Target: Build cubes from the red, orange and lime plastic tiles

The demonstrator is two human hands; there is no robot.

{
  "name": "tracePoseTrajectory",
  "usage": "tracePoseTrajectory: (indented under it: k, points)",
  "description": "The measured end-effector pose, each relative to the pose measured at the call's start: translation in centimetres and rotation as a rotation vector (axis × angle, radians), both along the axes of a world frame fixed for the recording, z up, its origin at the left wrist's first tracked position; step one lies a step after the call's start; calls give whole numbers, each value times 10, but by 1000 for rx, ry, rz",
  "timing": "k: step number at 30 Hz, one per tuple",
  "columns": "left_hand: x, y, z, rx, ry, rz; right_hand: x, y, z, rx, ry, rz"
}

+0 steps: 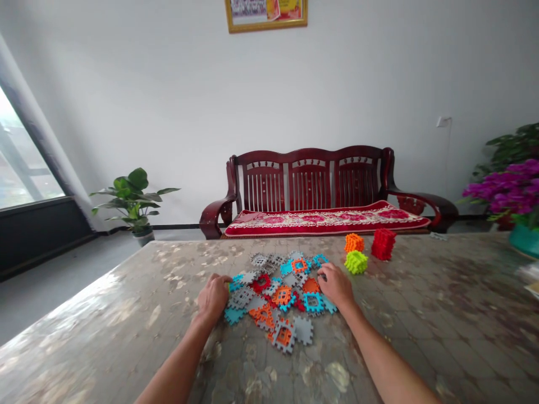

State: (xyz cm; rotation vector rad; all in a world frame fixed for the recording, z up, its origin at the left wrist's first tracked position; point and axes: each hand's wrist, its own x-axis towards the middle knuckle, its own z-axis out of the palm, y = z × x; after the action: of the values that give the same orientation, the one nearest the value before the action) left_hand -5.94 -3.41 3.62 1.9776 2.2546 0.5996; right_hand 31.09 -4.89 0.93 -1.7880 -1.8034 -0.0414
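A loose heap of flat interlocking puzzle tiles with notched edges lies on the table in front of me. Among them are a grey tile [303,330], an orange triangular tile [261,315] and a blue frame tile [314,302]. At the heap's left edge, my left hand [214,294] has its fingers bent against blue and grey tiles; a yellow-green sliver shows by the fingertips. On the right side rests my right hand [336,283], fingers curled in beside an orange tile [310,285]. Whatever either hand grips is hidden.
Beyond my right hand stand an orange cube [354,242], a yellow-green cube [356,262] and a red cube [383,244]. Purple flowers in a teal pot [524,240] occupy the table's right end. Behind the table [138,314] is a wooden bench [307,182]; a potted plant [137,196] stands left.
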Motion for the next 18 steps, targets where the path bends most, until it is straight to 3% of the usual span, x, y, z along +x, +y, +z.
tracePoseTrajectory:
  k: [4, 9, 14, 18]
  points:
    - [3, 7, 11, 64, -95, 29, 1, 0, -2, 17, 1, 20]
    - [17, 12, 24, 184, -650, 104, 1, 0, -2, 43, 8, 45]
    - [68, 14, 14, 149, -891, -60, -1, -3, 3, 187, -43, 12]
    - [119, 14, 9, 147, -1092, -188, -4, -6, 9, 342, -91, 68]
